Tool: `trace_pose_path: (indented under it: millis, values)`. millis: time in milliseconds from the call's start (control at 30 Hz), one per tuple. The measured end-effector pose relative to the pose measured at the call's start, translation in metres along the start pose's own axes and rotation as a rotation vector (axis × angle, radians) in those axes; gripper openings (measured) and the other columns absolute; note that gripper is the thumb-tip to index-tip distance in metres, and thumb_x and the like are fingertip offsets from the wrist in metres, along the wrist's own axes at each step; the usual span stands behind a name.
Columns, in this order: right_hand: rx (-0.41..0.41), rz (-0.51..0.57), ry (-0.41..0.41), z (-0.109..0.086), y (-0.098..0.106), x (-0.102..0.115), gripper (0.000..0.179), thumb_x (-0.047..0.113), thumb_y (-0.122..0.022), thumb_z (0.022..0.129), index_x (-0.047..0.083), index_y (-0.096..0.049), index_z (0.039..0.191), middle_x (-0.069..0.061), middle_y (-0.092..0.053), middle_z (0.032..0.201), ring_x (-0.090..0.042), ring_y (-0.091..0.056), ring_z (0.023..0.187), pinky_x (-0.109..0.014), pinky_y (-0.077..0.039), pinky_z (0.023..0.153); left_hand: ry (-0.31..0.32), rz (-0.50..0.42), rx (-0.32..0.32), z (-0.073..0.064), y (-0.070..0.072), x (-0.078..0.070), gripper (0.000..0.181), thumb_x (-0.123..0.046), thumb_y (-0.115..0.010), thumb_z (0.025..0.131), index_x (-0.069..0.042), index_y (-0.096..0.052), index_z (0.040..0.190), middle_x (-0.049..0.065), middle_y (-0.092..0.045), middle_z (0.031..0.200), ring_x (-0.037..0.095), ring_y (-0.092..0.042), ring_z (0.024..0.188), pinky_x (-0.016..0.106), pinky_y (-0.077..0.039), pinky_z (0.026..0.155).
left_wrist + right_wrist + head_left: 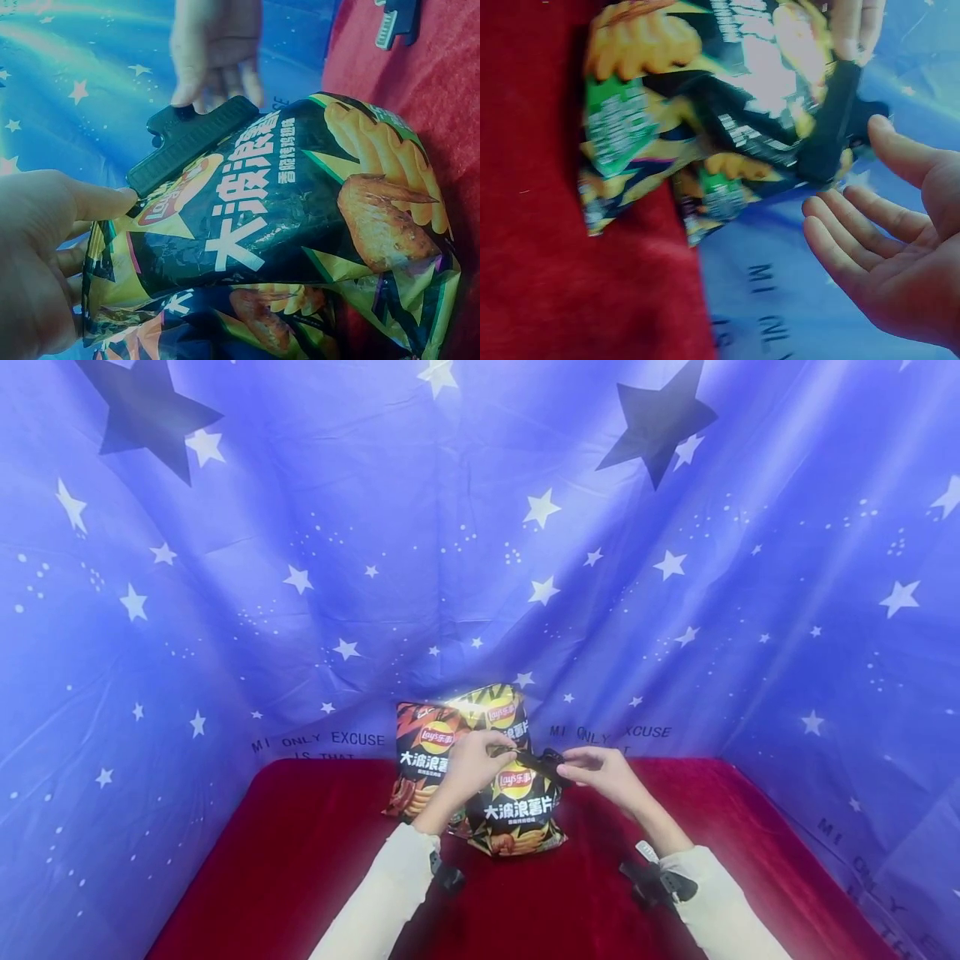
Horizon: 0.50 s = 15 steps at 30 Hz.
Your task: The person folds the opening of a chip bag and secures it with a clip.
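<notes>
A black bag clip [191, 142] lies across the top edge of the front Lay's chip bag [519, 814], which is black and yellow with chips and a chicken wing printed on it. My left hand [45, 247] pinches that bag's top corner between thumb and fingers, right by one end of the clip. At the clip's handle is the thumb of my right hand [907, 240]. The other right fingers are loosely extended beside the clip, apart from the thumb. In the head view the left hand [480, 764] overlaps the bags behind.
Behind stand an orange-and-black chip bag [420, 760] on the left and a yellow-and-black one [498, 706]. They rest on a red cloth-covered table [315, 827]. A blue curtain with stars [450, 568] hangs at the back and sides.
</notes>
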State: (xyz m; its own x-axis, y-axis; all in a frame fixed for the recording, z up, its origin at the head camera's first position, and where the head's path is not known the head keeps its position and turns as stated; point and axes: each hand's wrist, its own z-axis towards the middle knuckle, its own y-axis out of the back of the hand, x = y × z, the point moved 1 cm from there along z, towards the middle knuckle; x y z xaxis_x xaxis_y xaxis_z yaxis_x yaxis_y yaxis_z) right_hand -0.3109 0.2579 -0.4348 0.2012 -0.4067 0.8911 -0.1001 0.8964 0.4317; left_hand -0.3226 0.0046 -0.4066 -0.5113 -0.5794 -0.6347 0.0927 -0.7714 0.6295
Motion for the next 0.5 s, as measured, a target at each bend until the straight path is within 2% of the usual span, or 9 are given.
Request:
trace_pose_path:
  millis: [133,200,267,367,433,500]
  values:
    - [0.049,0.114,-0.086,-0.004,-0.005,-0.017,0.052,0.018,-0.078,0.091,-0.011,-0.061,0.13,-0.024,-0.073,0.114,-0.016,-0.073,0.096,-0.045,-0.062,0.089,-0.001,0.01,-0.012,-0.001,0.001,-0.001,0.018,-0.02,-0.08,0.087,-0.014,-0.079,0.103,0.0,-0.079,0.102,0.005,-0.056,0.065,0.022,-0.045,0.067]
    - [0.077,0.159,-0.115,-0.007,-0.009,-0.023,0.052,0.017,-0.078,0.09,-0.013,-0.06,0.13,-0.019,-0.074,0.111,-0.019,-0.073,0.098,-0.049,-0.06,0.093,-0.012,0.022,-0.021,-0.001,0.0,0.0,0.019,-0.02,-0.08,0.087,-0.014,-0.079,0.105,0.001,-0.08,0.102,0.005,-0.05,0.058,0.021,-0.042,0.061]
    - [0.098,0.195,-0.134,-0.009,-0.012,-0.026,0.051,0.015,-0.078,0.09,-0.014,-0.06,0.128,-0.014,-0.075,0.107,-0.023,-0.073,0.098,-0.052,-0.058,0.095,-0.036,0.05,-0.036,-0.002,-0.001,0.0,0.02,-0.02,-0.08,0.087,-0.013,-0.079,0.106,0.001,-0.08,0.102,0.007,-0.05,0.055,0.022,-0.044,0.061]
    - [0.102,0.232,-0.139,-0.011,-0.016,-0.028,0.046,0.01,-0.078,0.089,-0.015,-0.061,0.124,-0.008,-0.076,0.101,-0.024,-0.075,0.096,-0.053,-0.057,0.095,-0.077,0.106,-0.066,-0.002,-0.002,0.002,0.021,-0.019,-0.079,0.087,-0.012,-0.079,0.107,0.001,-0.08,0.102,0.013,-0.063,0.064,0.031,-0.051,0.075]
    - [0.095,0.24,-0.13,-0.012,-0.017,-0.028,0.043,0.009,-0.077,0.089,-0.016,-0.062,0.121,-0.006,-0.076,0.098,-0.019,-0.075,0.092,-0.053,-0.058,0.094,-0.086,0.134,-0.08,-0.003,-0.002,0.003,0.022,-0.019,-0.078,0.087,-0.011,-0.079,0.108,0.002,-0.08,0.102,0.018,-0.069,0.079,0.039,-0.052,0.088]
    - [0.084,0.246,-0.123,-0.012,-0.017,-0.029,0.04,0.007,-0.076,0.089,-0.017,-0.063,0.119,-0.004,-0.076,0.096,-0.014,-0.074,0.088,-0.053,-0.058,0.093,-0.074,0.133,-0.083,-0.005,-0.002,0.004,0.025,-0.02,-0.077,0.087,-0.011,-0.078,0.111,0.005,-0.078,0.108,0.024,-0.07,0.095,0.047,-0.05,0.096]
